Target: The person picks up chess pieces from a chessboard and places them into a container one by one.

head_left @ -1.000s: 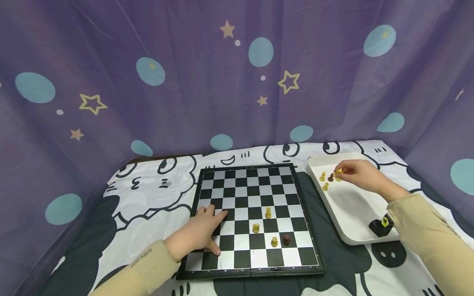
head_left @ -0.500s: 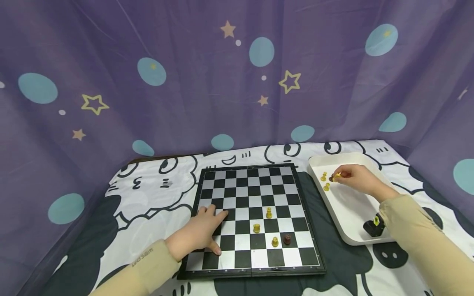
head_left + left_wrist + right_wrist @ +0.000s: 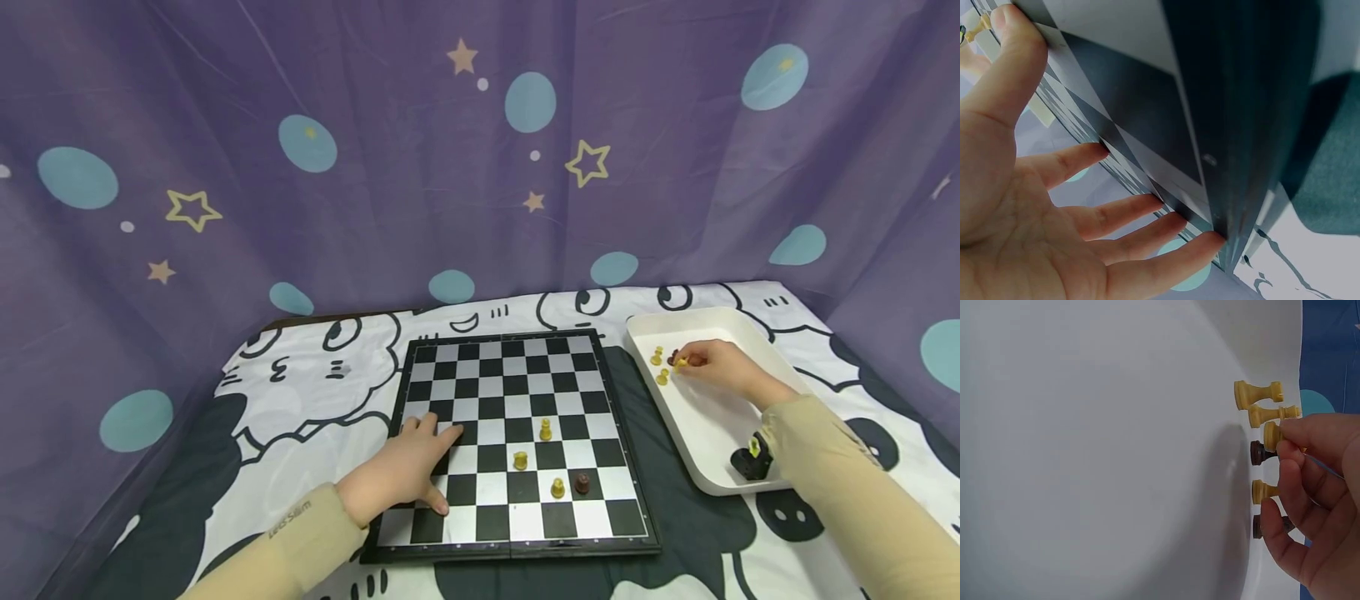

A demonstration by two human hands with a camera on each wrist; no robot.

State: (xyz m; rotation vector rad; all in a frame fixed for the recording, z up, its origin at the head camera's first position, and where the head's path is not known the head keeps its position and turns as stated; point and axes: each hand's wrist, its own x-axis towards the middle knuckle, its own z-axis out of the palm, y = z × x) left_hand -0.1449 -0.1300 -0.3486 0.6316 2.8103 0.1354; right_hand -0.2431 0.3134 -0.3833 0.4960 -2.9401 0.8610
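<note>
Pinches a pale-yellow, turned, plastic-looking chess piece (image 3: pixel 1273 435) between thumb and forefinger of the right hand (image 3: pixel 718 364), toward the far end of the shallow white rectangular tray (image 3: pixel 701 429). Rests the left hand (image 3: pixel 402 467), spread wide, along the left side of the black-and-white checkered chessboard (image 3: pixel 517 387). Could topple the dark-brown turned chess piece (image 3: pixel 1257 453) or the slender yellow chess piece (image 3: pixel 1272 414) through crowding close alongside. Could also slip free, given so small a grip. Points base-first toward the tray floor, top mostly hidden; long axis roughly upright, seemingly tilted slightly. Cannot tell whether lifted clear.
</note>
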